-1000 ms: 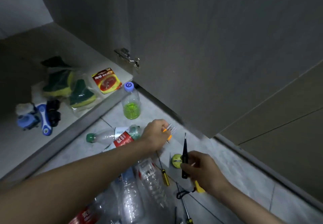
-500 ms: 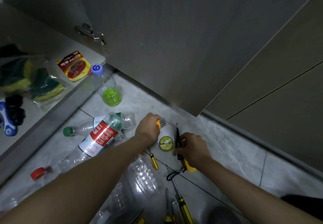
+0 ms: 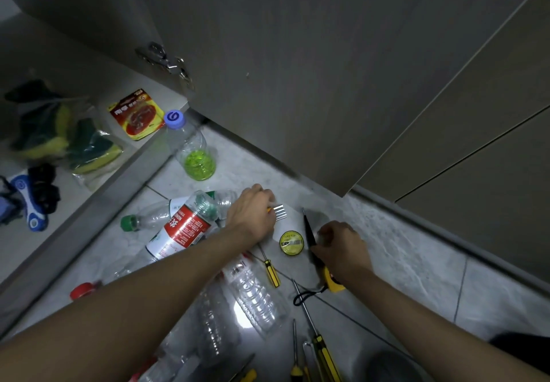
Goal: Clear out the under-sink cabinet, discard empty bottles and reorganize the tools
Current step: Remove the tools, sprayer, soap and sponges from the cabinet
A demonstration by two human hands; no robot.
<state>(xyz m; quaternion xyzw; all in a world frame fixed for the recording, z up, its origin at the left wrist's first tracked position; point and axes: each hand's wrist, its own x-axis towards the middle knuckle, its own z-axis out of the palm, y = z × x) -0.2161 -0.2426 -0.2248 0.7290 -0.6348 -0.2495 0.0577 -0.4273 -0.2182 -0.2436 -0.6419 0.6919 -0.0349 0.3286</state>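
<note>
Since a second ago both hands have come down from above the floor to the tiles beside the open cabinet door [image 3: 297, 69], so the tools look about to be laid out there, a sorting step under way rather than finished. The left hand [image 3: 253, 213] grips a small orange-handled tool with a silver pronged end [image 3: 279, 212], knuckles up, forearm stretched over the empty bottles [image 3: 184, 226]. The right hand [image 3: 342, 250] curls round a black-tipped, yellow-handled tool [image 3: 309, 232], its point aimed far and slightly left, its cord looped near the wrist. A yellow tape roll [image 3: 291, 242] lies on the floor between the hands. A small screwdriver [image 3: 272, 271] and longer screwdrivers [image 3: 315, 343] lie nearer; a bottle of green liquid [image 3: 195, 149] stands by the cabinet sill, sponges [image 3: 77, 143] inside
</note>
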